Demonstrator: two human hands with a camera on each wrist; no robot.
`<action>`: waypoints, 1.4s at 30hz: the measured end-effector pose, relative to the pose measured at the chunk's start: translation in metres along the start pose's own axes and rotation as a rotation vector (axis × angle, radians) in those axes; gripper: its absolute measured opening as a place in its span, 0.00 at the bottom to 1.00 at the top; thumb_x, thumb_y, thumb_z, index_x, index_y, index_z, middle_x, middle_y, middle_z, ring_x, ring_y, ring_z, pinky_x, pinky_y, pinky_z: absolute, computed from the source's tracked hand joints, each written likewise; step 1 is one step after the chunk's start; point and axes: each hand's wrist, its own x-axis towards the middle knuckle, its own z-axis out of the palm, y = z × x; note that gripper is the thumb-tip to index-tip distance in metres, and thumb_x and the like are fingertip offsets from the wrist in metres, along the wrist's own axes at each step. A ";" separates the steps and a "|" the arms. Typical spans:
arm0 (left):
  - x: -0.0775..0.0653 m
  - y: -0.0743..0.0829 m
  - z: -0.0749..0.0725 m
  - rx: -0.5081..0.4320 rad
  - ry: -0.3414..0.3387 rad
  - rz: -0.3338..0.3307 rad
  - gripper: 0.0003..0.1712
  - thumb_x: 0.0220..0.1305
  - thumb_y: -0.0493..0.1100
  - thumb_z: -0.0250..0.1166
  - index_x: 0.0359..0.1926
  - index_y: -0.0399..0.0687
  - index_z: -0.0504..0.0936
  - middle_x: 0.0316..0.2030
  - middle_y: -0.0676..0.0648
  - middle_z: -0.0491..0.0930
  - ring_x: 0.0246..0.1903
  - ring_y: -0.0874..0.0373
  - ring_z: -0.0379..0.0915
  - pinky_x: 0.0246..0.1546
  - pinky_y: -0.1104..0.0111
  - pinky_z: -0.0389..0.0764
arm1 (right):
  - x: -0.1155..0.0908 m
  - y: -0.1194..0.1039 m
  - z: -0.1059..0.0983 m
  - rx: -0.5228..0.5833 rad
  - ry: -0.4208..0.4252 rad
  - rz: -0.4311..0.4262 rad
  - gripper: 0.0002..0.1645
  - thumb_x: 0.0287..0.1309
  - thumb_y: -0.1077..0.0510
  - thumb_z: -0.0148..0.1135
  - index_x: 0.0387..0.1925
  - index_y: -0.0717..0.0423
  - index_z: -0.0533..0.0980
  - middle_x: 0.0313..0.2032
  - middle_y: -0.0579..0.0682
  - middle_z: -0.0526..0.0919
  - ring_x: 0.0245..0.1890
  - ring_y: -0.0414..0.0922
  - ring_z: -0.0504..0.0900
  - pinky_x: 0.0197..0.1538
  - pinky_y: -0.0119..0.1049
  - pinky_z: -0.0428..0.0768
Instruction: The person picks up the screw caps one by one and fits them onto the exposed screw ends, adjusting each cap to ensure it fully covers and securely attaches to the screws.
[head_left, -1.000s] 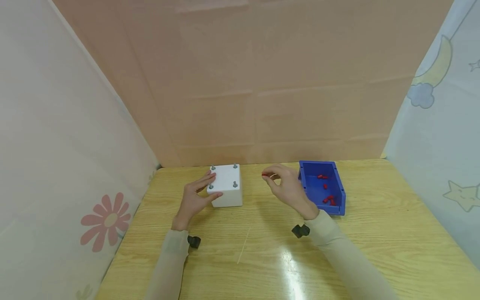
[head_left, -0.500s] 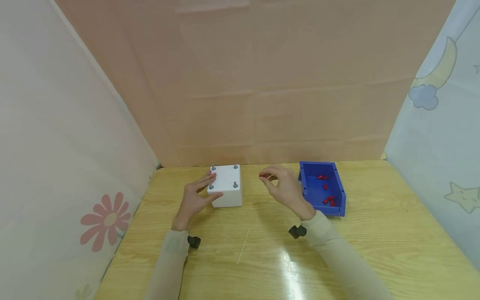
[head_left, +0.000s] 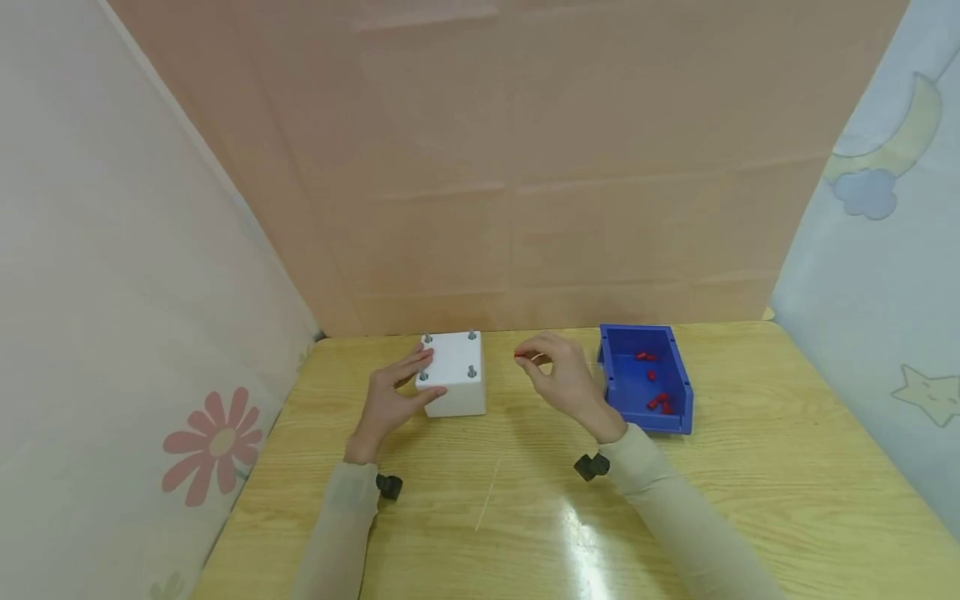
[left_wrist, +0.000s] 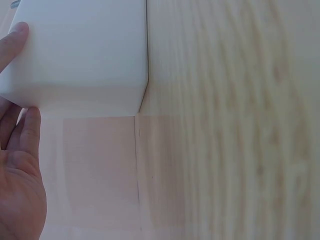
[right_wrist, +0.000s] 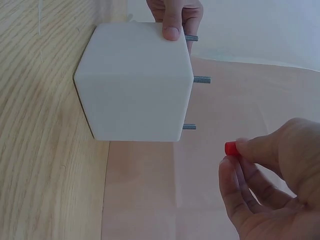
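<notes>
A white block (head_left: 453,357) stands on the table with threaded metal studs (head_left: 472,372) rising from the corners of its top. My left hand (head_left: 390,402) grips it from the left, thumb on the near face and fingers over the far left side. Between right thumb and fingertips I pinch a small red cap (right_wrist: 231,148). My right hand (head_left: 566,379) is in the air right of the block, apart from the studs. In the right wrist view the cap's open end is not visible. The left wrist view catches the block's lower part and some left fingers.
To the right, a blue bin (head_left: 628,379) holds several more red caps (head_left: 651,375). A wooden table (head_left: 765,467) lies beneath everything, with a brown paper backdrop (head_left: 570,208) behind it. Patterned pale sheets hang at both sides.
My right hand has drifted slightly left toward the white block, carrying the red cap. The left hand and the block hold their place.
</notes>
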 end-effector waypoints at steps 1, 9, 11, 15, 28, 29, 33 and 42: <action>0.000 0.000 0.000 -0.001 -0.001 0.002 0.33 0.55 0.34 0.83 0.63 0.38 0.85 0.67 0.40 0.82 0.75 0.42 0.69 0.67 0.75 0.76 | 0.000 0.001 0.001 0.004 0.001 -0.004 0.04 0.67 0.67 0.72 0.42 0.59 0.88 0.40 0.53 0.90 0.38 0.47 0.90 0.42 0.43 0.93; 0.000 0.002 0.001 -0.008 -0.002 0.013 0.33 0.55 0.33 0.83 0.63 0.38 0.85 0.66 0.39 0.82 0.75 0.41 0.68 0.67 0.74 0.76 | -0.001 0.001 0.007 0.032 -0.003 0.000 0.05 0.67 0.68 0.71 0.42 0.60 0.88 0.40 0.53 0.90 0.39 0.49 0.90 0.42 0.46 0.93; 0.000 0.002 0.001 -0.007 -0.003 0.003 0.33 0.55 0.34 0.83 0.63 0.38 0.85 0.67 0.41 0.82 0.76 0.42 0.68 0.67 0.74 0.76 | -0.001 0.001 0.008 0.033 -0.004 0.001 0.05 0.68 0.68 0.71 0.42 0.60 0.88 0.41 0.53 0.90 0.39 0.49 0.90 0.42 0.47 0.93; 0.000 0.001 0.001 -0.005 -0.001 -0.014 0.33 0.55 0.35 0.84 0.63 0.39 0.85 0.67 0.42 0.82 0.76 0.44 0.68 0.68 0.74 0.76 | 0.001 0.000 0.009 0.034 -0.008 0.002 0.05 0.67 0.68 0.71 0.42 0.61 0.88 0.40 0.54 0.90 0.39 0.49 0.90 0.42 0.47 0.93; 0.001 0.001 0.002 -0.009 0.004 0.011 0.33 0.54 0.32 0.83 0.62 0.38 0.86 0.66 0.39 0.82 0.75 0.40 0.68 0.67 0.75 0.76 | 0.005 -0.003 0.014 0.048 -0.005 -0.027 0.04 0.67 0.69 0.71 0.42 0.62 0.88 0.40 0.55 0.90 0.39 0.50 0.90 0.42 0.44 0.93; 0.001 0.001 0.002 -0.006 0.005 0.009 0.33 0.54 0.32 0.83 0.62 0.38 0.86 0.66 0.39 0.82 0.75 0.40 0.68 0.67 0.75 0.76 | 0.005 -0.003 0.015 0.050 -0.005 -0.031 0.04 0.67 0.69 0.71 0.42 0.62 0.88 0.40 0.55 0.90 0.39 0.50 0.90 0.42 0.44 0.93; 0.001 0.001 0.001 0.000 0.006 0.008 0.33 0.54 0.33 0.84 0.62 0.39 0.86 0.66 0.40 0.83 0.75 0.41 0.69 0.66 0.75 0.76 | 0.006 -0.005 0.017 0.062 -0.006 -0.037 0.04 0.67 0.69 0.71 0.42 0.62 0.88 0.40 0.55 0.90 0.38 0.50 0.90 0.42 0.43 0.93; 0.001 0.000 0.002 0.002 0.002 -0.016 0.33 0.54 0.34 0.84 0.63 0.41 0.86 0.66 0.43 0.83 0.76 0.45 0.68 0.66 0.75 0.76 | 0.009 -0.007 0.022 0.077 -0.002 -0.053 0.04 0.67 0.68 0.71 0.41 0.62 0.88 0.40 0.55 0.91 0.38 0.50 0.91 0.42 0.43 0.93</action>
